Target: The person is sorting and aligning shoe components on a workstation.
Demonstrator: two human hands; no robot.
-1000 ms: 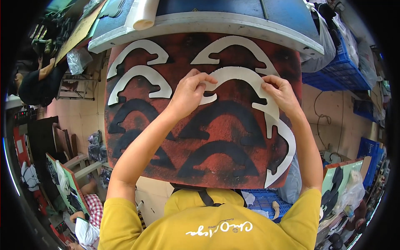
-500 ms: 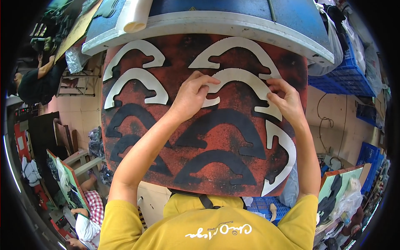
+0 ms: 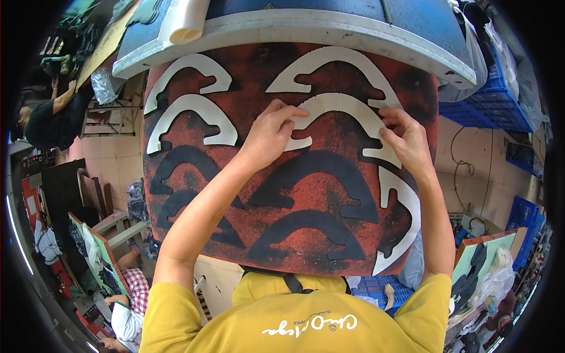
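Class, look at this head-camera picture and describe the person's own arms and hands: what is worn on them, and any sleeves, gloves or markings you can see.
Both hands are bare: no gloves, rings or watch show on the left hand or the right hand. The forearms are bare too, right up to the short sleeves of a yellow T-shirt. The shirt carries small white lettering across its front, and a dark strap runs down at the neckline. No markings show on the arms.
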